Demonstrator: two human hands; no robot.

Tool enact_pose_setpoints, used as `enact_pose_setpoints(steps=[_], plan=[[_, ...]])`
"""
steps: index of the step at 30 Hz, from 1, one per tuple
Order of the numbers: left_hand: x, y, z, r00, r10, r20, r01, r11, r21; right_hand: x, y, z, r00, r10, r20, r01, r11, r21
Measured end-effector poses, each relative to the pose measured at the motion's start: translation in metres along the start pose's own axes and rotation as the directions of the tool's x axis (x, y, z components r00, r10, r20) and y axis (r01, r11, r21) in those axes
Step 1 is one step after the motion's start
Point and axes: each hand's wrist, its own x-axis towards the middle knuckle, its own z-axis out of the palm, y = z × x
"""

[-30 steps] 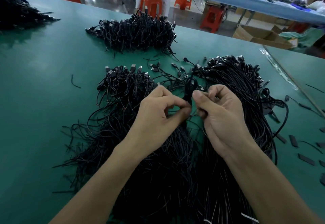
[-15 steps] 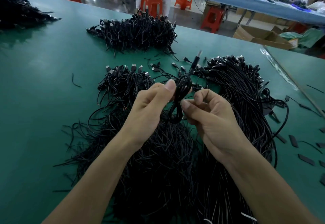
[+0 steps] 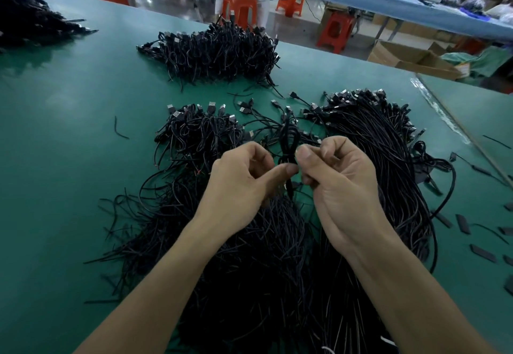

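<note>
Cable (image 3: 288, 138): black, folded into a short hank and held upright above the worktop (image 3: 63, 137), between the two hands.
Left hand (image 3: 241, 184): grip closed, thumb and forefinger pinching the hank's waist.
Right hand (image 3: 342, 187): grip curled tight, thumb tip pinching the same waist from the other side (the other fingers are tucked into the palm).
Heap (image 3: 249, 256): loose black leads, under both forearms.
Pile (image 3: 219, 51): bundled leads, well beyond.
Tabs (image 3: 463, 223): black, scattered at the right edge.

- Two hands: left hand (image 3: 236, 187), right hand (image 3: 341, 187).
- One coiled cable (image 3: 288, 142), pinched between them.
- Four cable heaps on the table (image 3: 69, 137): far-left-corner heap (image 3: 27, 20), far-edge heap (image 3: 216, 51), middle heap (image 3: 194, 131), right-side heap (image 3: 383, 145).
</note>
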Motion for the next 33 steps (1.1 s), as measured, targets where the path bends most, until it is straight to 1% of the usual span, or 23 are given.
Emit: enact_pose_setpoints(steps=[2,4,7,9,10,11,14,16,18,21,24,25,26,27,28,29,30,31,32,33], plan=[[0.0,0.001,-0.001,0.999,-0.026,0.024,0.027,0.999,-0.04,-0.001,0.0,0.001,1.0,0.023,0.018,-0.023,1.0,0.006],[0.0,0.002,-0.001,0.999,-0.031,0.039,0.036,0.99,-0.139,-0.002,0.002,0.001,0.998,0.061,0.023,-0.061,0.998,-0.001],[0.002,0.005,-0.001,0.999,-0.003,0.033,0.011,0.962,-0.274,-0.002,0.005,-0.002,0.991,0.131,0.019,-0.131,0.991,-0.002],[0.003,0.009,-0.003,1.0,-0.004,0.031,0.015,0.923,-0.385,-0.001,0.008,-0.004,0.985,0.173,0.005,-0.173,0.985,-0.022],[0.002,0.011,-0.003,1.0,0.004,0.031,0.009,0.909,-0.418,-0.001,0.009,-0.005,0.983,0.185,-0.003,-0.185,0.982,-0.034],[0.002,0.012,-0.003,0.999,0.028,0.024,-0.016,0.91,-0.414,-0.002,0.01,-0.005,0.981,0.193,-0.006,-0.193,0.98,-0.042],[0.0,0.011,-0.004,0.995,0.096,0.021,-0.082,0.93,-0.359,-0.002,0.009,-0.003,0.978,0.209,0.013,-0.208,0.977,-0.043],[0.0,0.01,-0.004,0.99,0.129,0.056,-0.101,0.931,-0.349,-0.002,0.008,-0.004,0.971,0.239,0.01,-0.239,0.971,-0.022],[0.001,0.009,-0.005,0.982,0.163,0.098,-0.127,0.946,-0.298,-0.001,0.008,-0.007,0.957,0.29,-0.009,-0.29,0.957,0.02],[0.001,0.005,-0.005,0.967,0.214,0.139,-0.193,0.97,-0.149,0.002,0.011,-0.012,0.929,0.367,-0.042,-0.363,0.928,0.089],[0.0,0.0,-0.003,0.971,0.202,0.127,-0.207,0.978,0.026,0.006,0.017,-0.019,0.903,0.427,-0.038,-0.42,0.899,0.126],[0.001,-0.002,-0.004,0.974,0.194,0.119,-0.203,0.977,0.067,0.007,0.02,-0.022,0.901,0.433,-0.026,-0.429,0.899,0.089],[0.002,-0.004,-0.005,0.977,0.183,0.108,-0.195,0.975,0.106,0.008,0.022,-0.026,0.904,0.427,-0.016,-0.427,0.904,0.001],[0.004,-0.006,-0.007,0.983,0.164,0.085,-0.174,0.975,0.137,0.01,0.024,-0.03,0.911,0.413,-0.017,-0.411,0.901,-0.141],[0.007,-0.008,-0.01,0.99,0.135,0.04,-0.14,0.977,0.161,0.011,0.026,-0.035,0.924,0.381,-0.027,-0.369,0.872,-0.323],[0.012,-0.011,-0.015,0.994,0.105,-0.016,-0.101,0.98,0.171,0.013,0.027,-0.042,0.947,0.319,-0.045,-0.293,0.796,-0.529],[0.019,-0.013,-0.02,0.994,0.086,-0.074,-0.071,0.981,0.181,0.016,0.028,-0.052,0.977,0.208,-0.056,-0.18,0.646,-0.742],[0.027,-0.015,-0.026,0.989,0.077,-0.13,-0.05,0.979,0.2,0.021,0.029,-0.062,0.997,0.07,-0.037,-0.062,0.394,-0.917],[0.035,-0.017,-0.031,0.981,0.074,-0.182,-0.031,0.973,0.229,0.025,0.027,-0.07,0.999,-0.052,0.012,0.017,0.095,-0.995],[0.044,-0.018,-0.035,0.97,0.074,-0.232,-0.012,0.966,0.258,0.029,0.025,-0.076,0.992,-0.114,0.05,0.034,-0.136,-0.99]])
